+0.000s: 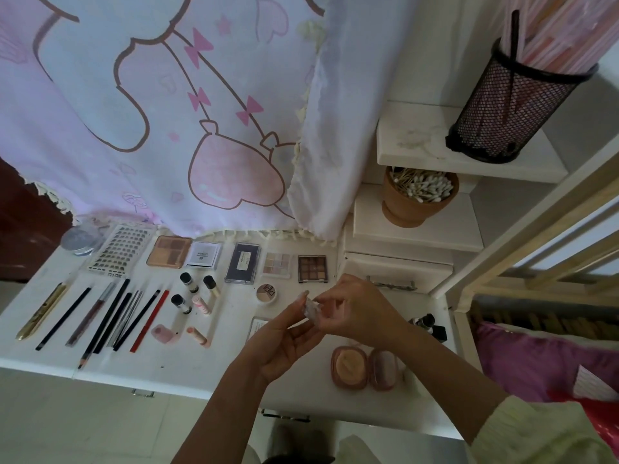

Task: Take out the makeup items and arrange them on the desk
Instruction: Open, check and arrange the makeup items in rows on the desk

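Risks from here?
1. The left hand and right hand hold a small clear item in midair; a slip could drop it onto the open compact nearby.
2. The long black pencil has its tip near the desk front edge; a brushing forearm might roll it off.

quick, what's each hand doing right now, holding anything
Left hand: holds a small clear item at its fingertips.
Right hand: fingers curled, pinching the same small clear item.
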Demonstrator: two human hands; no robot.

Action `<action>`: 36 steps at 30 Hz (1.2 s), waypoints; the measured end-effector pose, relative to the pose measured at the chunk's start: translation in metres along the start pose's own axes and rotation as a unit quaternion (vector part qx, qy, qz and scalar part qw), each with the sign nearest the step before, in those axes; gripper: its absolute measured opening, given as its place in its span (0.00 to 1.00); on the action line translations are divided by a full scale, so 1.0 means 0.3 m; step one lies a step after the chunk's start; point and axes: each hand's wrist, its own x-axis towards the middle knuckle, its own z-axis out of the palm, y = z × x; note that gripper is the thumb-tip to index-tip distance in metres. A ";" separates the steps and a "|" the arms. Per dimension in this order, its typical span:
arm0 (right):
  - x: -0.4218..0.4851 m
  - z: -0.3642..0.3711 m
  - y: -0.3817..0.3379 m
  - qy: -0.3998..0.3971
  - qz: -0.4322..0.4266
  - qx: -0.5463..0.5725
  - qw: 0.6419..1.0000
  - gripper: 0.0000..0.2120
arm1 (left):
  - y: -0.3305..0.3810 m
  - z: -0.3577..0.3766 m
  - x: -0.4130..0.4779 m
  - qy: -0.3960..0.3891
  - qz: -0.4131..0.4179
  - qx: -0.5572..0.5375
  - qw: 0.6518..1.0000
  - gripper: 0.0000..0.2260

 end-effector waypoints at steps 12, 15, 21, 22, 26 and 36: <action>0.026 -0.033 0.019 -0.024 0.164 0.162 0.973 0.08 | 0.020 -0.037 0.013 0.023 -0.072 0.058 0.995 0.21; 0.033 -0.026 0.041 -0.038 0.193 0.160 0.967 0.07 | 0.027 -0.051 0.020 0.057 -0.068 0.085 0.992 0.20; 0.020 0.055 0.089 -0.039 0.278 0.163 0.946 0.05 | 0.004 -0.090 0.069 0.156 -0.018 0.177 0.971 0.15; 0.022 0.070 0.097 -0.037 0.295 0.160 0.941 0.05 | -0.002 -0.089 0.078 0.165 -0.008 0.192 0.967 0.15; 0.054 0.102 0.104 0.009 0.365 0.175 0.914 0.06 | -0.022 -0.081 0.116 0.205 0.047 0.281 0.936 0.11; 0.006 0.254 0.153 -0.062 0.400 0.093 0.909 0.15 | -0.116 -0.161 0.156 0.208 0.039 0.547 0.810 0.17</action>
